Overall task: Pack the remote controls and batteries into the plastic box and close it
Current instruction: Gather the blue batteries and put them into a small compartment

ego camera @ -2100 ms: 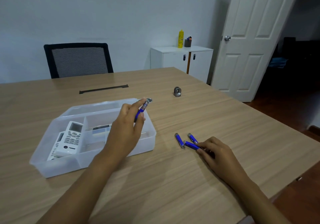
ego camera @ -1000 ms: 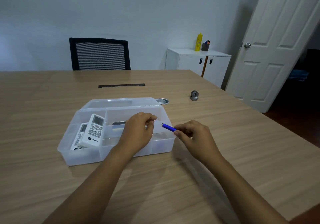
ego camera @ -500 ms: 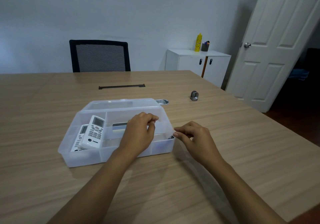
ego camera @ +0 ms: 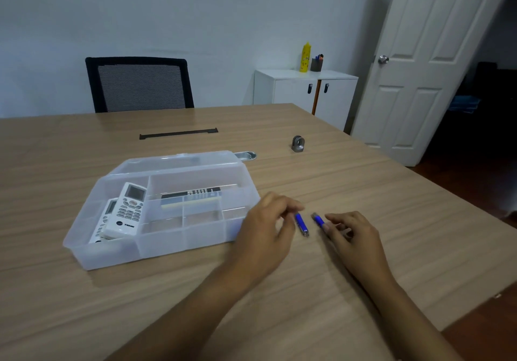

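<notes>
The clear plastic box [ego camera: 112, 257] lies open on the table, its lid [ego camera: 179, 162] folded back behind it. Two white remote controls [ego camera: 127, 212] are stacked in its left compartment. A third remote [ego camera: 193, 197] stands on edge in the rear middle compartment. Just right of the box, two blue batteries rest on the wood. My left hand [ego camera: 265, 234] pinches the far end of the left battery [ego camera: 301, 224]. My right hand [ego camera: 354, 239] grips the near end of the right battery [ego camera: 318, 220]. Both hands are motion-blurred.
A small grey metal fitting [ego camera: 297, 144] stands on the table beyond the batteries. A metal grommet [ego camera: 246, 155] and a black cable slot [ego camera: 179, 133] lie behind the box. A black mesh chair [ego camera: 138, 83] is at the far edge. The table's right edge runs close to my right arm.
Both hands have left the box's right front compartment and moved right to the two batteries on the table. The view has shifted slightly.
</notes>
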